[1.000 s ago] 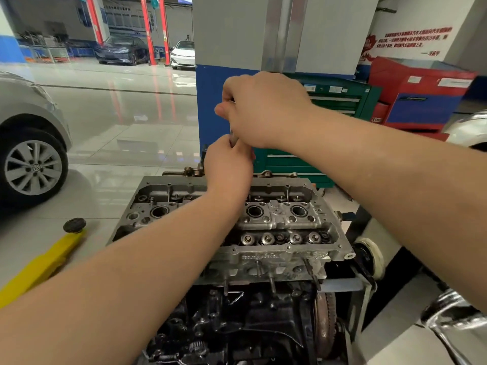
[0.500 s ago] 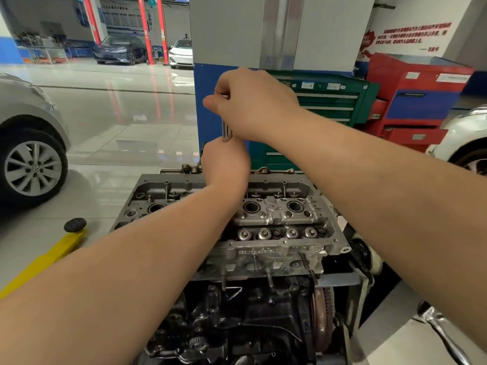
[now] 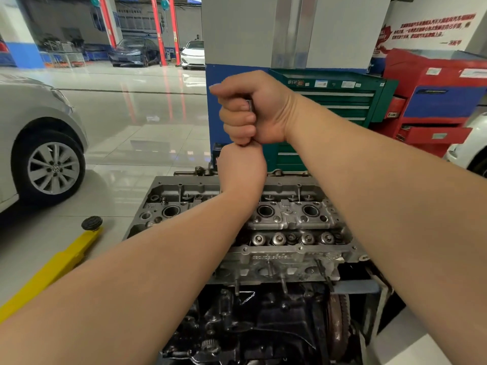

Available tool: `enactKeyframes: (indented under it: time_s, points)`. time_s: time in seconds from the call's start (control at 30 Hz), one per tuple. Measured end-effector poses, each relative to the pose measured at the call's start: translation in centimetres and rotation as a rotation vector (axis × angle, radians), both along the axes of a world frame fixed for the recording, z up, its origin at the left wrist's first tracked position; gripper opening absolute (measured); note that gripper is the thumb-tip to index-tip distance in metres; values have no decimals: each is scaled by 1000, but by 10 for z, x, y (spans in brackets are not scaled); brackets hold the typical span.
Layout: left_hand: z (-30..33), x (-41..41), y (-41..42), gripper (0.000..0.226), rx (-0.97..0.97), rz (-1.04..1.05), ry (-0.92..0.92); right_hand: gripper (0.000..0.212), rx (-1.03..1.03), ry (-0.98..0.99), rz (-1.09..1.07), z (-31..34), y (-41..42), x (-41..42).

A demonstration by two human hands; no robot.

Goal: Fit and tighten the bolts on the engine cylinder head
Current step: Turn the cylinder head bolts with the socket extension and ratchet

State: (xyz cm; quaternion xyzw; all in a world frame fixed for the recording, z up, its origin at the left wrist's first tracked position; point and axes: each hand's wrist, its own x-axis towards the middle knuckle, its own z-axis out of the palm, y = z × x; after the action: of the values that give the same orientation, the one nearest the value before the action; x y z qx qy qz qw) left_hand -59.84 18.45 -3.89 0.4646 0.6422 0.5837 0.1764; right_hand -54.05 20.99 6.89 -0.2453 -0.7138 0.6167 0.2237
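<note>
The grey aluminium cylinder head [image 3: 290, 225] sits on top of the dark engine block [image 3: 263, 325] on a stand. Above its far edge my right hand [image 3: 253, 109] grips the top of an upright metal tool [image 3: 249, 104], of which only a small shiny bit shows between the fingers. Directly below, my left hand [image 3: 241, 169] is curled round the tool's lower shaft, touching the right hand. The tool's tip and the bolt under it are hidden behind my left hand and forearm.
A green tool cabinet [image 3: 337, 101] and a red one [image 3: 434, 106] stand behind the engine against a blue and grey pillar [image 3: 237, 48]. A silver car's wheel [image 3: 50, 167] is at the left, a yellow lift arm [image 3: 55, 264] lies on the floor.
My right hand has turned on top of the tool, so its fingers now face me instead of its back. The left hand stays wrapped round the shaft below.
</note>
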Motion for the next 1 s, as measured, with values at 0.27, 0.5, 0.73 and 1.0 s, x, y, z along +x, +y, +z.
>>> enactKeyframes:
  time_s: [0.27, 0.5, 0.73, 1.0]
  points:
    - [-1, -8, 7, 24, -37, -72, -1, 53, 31, 112, -268, -10, -10, -14]
    - [-2, -22, 12, 35, -144, -272, -21, 38, 20, 255, -729, -14, -22, -29]
    - [3, -29, 1, 39, -108, -521, -241, 46, 23, 212, -715, -12, -27, -29]
    - [43, -37, -5, 28, 9, -581, -239, 35, 126, 301, -479, 27, -29, -21]
